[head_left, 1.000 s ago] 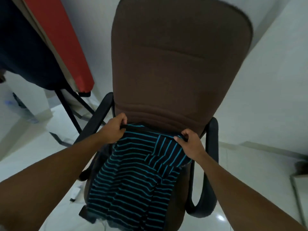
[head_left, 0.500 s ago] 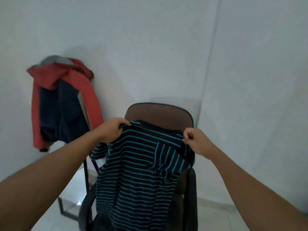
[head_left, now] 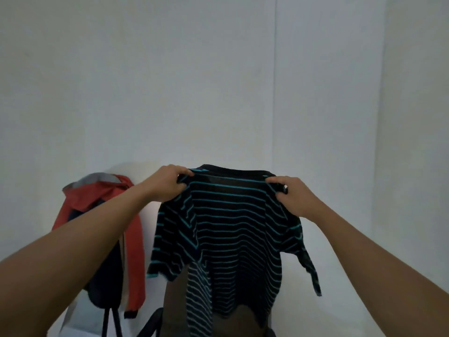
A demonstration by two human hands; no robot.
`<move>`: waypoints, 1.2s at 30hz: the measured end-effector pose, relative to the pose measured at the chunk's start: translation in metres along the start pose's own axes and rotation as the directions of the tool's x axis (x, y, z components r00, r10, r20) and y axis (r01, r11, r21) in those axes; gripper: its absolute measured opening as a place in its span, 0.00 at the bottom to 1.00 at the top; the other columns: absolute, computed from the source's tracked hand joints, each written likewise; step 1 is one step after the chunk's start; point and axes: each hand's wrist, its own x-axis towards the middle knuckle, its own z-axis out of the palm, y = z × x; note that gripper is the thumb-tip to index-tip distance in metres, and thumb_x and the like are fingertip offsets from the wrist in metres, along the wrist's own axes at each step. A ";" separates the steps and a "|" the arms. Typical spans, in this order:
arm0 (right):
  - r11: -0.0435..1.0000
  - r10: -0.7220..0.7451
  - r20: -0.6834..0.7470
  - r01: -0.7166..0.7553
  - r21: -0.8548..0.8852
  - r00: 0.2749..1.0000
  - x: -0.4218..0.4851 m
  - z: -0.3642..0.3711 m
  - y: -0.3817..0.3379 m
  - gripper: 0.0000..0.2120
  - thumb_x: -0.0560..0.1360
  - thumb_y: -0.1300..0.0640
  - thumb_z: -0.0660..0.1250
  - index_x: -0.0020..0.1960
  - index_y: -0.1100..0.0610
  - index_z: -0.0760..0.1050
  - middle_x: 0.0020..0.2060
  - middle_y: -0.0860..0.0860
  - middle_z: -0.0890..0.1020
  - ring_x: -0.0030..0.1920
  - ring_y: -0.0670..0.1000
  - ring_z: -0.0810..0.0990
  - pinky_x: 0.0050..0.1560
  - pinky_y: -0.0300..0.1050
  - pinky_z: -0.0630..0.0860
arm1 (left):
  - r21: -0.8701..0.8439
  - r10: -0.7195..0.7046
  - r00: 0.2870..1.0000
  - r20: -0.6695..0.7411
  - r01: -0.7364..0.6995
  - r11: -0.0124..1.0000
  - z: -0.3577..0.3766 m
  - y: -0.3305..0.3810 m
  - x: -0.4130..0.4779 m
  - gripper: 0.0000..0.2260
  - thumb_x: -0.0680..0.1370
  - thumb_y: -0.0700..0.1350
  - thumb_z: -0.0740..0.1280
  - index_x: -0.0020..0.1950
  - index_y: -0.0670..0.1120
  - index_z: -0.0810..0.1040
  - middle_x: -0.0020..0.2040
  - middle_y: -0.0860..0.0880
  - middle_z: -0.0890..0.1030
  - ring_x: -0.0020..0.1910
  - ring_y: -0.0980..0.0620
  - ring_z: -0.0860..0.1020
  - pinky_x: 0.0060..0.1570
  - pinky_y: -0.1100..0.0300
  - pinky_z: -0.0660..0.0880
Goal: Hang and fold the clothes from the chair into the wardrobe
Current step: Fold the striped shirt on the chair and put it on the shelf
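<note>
The single head-worn wide-angle view looks forward, almost level, at a white wall [head_left: 218, 81], with the held-up striped shirt [head_left: 233, 227] near and low in frame.

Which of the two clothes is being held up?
The black shirt with blue stripes, gripped by the left hand and right hand. The red jacket hangs untouched.

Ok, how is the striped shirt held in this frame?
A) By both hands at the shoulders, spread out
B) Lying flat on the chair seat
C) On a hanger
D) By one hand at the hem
A: the left hand and the right hand each grip a shoulder of the striped shirt, which hangs spread between them.
</note>
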 end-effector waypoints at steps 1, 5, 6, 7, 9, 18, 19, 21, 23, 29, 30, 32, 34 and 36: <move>1.000 -0.008 -0.002 0.008 -0.015 1.000 0.001 -0.009 -0.004 0.23 0.78 0.65 0.64 0.72 0.52 0.72 0.69 0.53 0.74 0.68 0.55 0.73 0.70 0.53 0.71 | -0.005 0.005 1.000 -0.003 -0.005 1.000 -0.008 0.004 0.002 0.18 0.79 0.41 0.65 0.68 0.52 0.77 0.68 0.48 0.77 0.61 0.47 0.77 0.63 0.56 0.72; 0.992 -0.033 0.063 0.040 -0.116 0.997 -0.001 -0.042 -0.029 0.26 0.79 0.64 0.63 0.76 0.53 0.66 0.71 0.52 0.72 0.70 0.53 0.71 0.70 0.50 0.70 | -0.058 0.010 1.000 0.026 -0.008 0.998 -0.032 0.020 0.008 0.18 0.78 0.39 0.64 0.66 0.50 0.80 0.66 0.49 0.78 0.55 0.52 0.75 0.59 0.62 0.69; 0.989 -0.038 0.073 0.048 -0.141 0.997 -0.002 -0.048 -0.035 0.26 0.79 0.65 0.63 0.76 0.53 0.67 0.71 0.51 0.72 0.69 0.53 0.72 0.69 0.48 0.71 | -0.068 0.007 0.999 0.038 -0.004 0.998 -0.037 0.024 0.008 0.18 0.78 0.38 0.64 0.66 0.50 0.80 0.66 0.49 0.78 0.57 0.53 0.75 0.60 0.62 0.70; 0.985 -0.040 0.078 0.053 -0.165 0.996 -0.002 -0.054 -0.040 0.26 0.79 0.65 0.62 0.75 0.53 0.67 0.70 0.51 0.73 0.68 0.53 0.74 0.67 0.45 0.72 | -0.076 0.006 0.999 0.046 -0.003 0.997 -0.040 0.027 0.009 0.19 0.78 0.37 0.63 0.66 0.50 0.80 0.66 0.49 0.78 0.58 0.52 0.75 0.62 0.61 0.70; 0.985 -0.017 0.057 0.026 -0.173 0.998 -0.002 -0.063 -0.049 0.25 0.79 0.65 0.64 0.74 0.53 0.69 0.68 0.51 0.76 0.64 0.53 0.77 0.62 0.43 0.75 | -0.097 0.003 0.999 0.039 0.001 0.995 -0.046 0.033 0.010 0.20 0.77 0.35 0.63 0.66 0.49 0.80 0.65 0.48 0.79 0.59 0.50 0.77 0.61 0.59 0.75; 0.754 0.164 0.116 -0.200 0.626 0.980 0.013 -0.071 -0.094 0.12 0.79 0.68 0.64 0.61 0.67 0.76 0.49 0.58 0.85 0.47 0.55 0.86 0.52 0.52 0.83 | -0.694 -0.076 0.994 0.084 0.113 0.712 -0.065 0.052 0.019 0.09 0.78 0.33 0.68 0.57 0.33 0.81 0.49 0.41 0.85 0.46 0.47 0.86 0.49 0.57 0.83; 0.743 0.149 0.146 -0.209 0.636 0.978 0.014 -0.071 -0.097 0.13 0.78 0.70 0.64 0.62 0.68 0.76 0.51 0.59 0.85 0.51 0.56 0.85 0.55 0.54 0.82 | -0.705 -0.054 0.992 0.111 0.117 0.699 -0.068 0.052 0.019 0.09 0.78 0.33 0.68 0.58 0.34 0.81 0.51 0.41 0.85 0.48 0.48 0.86 0.51 0.57 0.82; 0.731 0.126 0.161 -0.201 0.652 0.979 0.017 -0.069 -0.101 0.21 0.76 0.73 0.65 0.68 0.69 0.70 0.58 0.61 0.82 0.55 0.58 0.84 0.57 0.53 0.81 | -0.682 0.007 0.992 0.126 0.081 0.727 -0.075 0.050 0.018 0.13 0.76 0.32 0.70 0.60 0.35 0.79 0.53 0.43 0.85 0.51 0.50 0.85 0.54 0.59 0.81; 0.741 0.159 0.059 -0.159 0.653 0.986 0.018 -0.066 -0.104 0.29 0.74 0.75 0.67 0.73 0.69 0.64 0.58 0.63 0.81 0.52 0.58 0.85 0.52 0.50 0.83 | -0.617 0.008 1.000 0.020 0.006 0.787 -0.078 0.048 0.019 0.18 0.74 0.32 0.72 0.63 0.36 0.78 0.52 0.44 0.84 0.49 0.51 0.85 0.50 0.61 0.81; 0.875 0.180 -0.309 -0.009 0.483 0.934 0.019 -0.055 -0.120 0.24 0.74 0.64 0.74 0.68 0.64 0.73 0.47 0.56 0.84 0.39 0.51 0.86 0.39 0.43 0.82 | -0.497 -0.073 0.914 -0.399 -0.149 0.855 -0.081 0.046 0.020 0.10 0.70 0.41 0.79 0.49 0.44 0.85 0.43 0.48 0.85 0.37 0.50 0.84 0.40 0.57 0.82; 0.908 0.164 -0.362 0.003 0.418 0.918 0.020 -0.055 -0.122 0.21 0.73 0.62 0.76 0.64 0.61 0.77 0.47 0.54 0.84 0.40 0.49 0.84 0.38 0.39 0.80 | -0.449 -0.059 0.891 -0.449 -0.168 0.878 -0.083 0.045 0.021 0.09 0.69 0.44 0.80 0.47 0.48 0.85 0.44 0.51 0.85 0.40 0.52 0.84 0.43 0.56 0.82; 0.949 0.123 -0.448 0.027 0.314 0.886 0.025 -0.054 -0.125 0.14 0.70 0.57 0.78 0.55 0.56 0.83 0.46 0.51 0.85 0.43 0.48 0.84 0.41 0.38 0.77 | -0.409 -0.030 0.864 -0.503 -0.207 0.889 -0.085 0.045 0.022 0.09 0.68 0.47 0.81 0.44 0.50 0.85 0.43 0.54 0.84 0.44 0.55 0.82 0.47 0.57 0.81; 0.953 0.092 -0.486 0.064 0.295 0.869 0.028 -0.054 -0.129 0.07 0.70 0.57 0.78 0.47 0.53 0.83 0.42 0.50 0.85 0.43 0.50 0.84 0.43 0.41 0.80 | -0.410 -0.003 0.846 -0.533 -0.256 0.876 -0.086 0.046 0.022 0.08 0.68 0.46 0.80 0.43 0.48 0.84 0.43 0.54 0.83 0.44 0.56 0.81 0.48 0.60 0.80; 0.965 0.053 -0.527 0.093 0.247 0.848 0.031 -0.054 -0.132 0.05 0.71 0.58 0.77 0.44 0.52 0.81 0.41 0.49 0.84 0.41 0.49 0.84 0.43 0.43 0.81 | -0.386 0.030 0.828 -0.559 -0.292 0.875 -0.087 0.048 0.023 0.07 0.70 0.45 0.79 0.43 0.48 0.83 0.42 0.54 0.82 0.44 0.56 0.80 0.46 0.63 0.78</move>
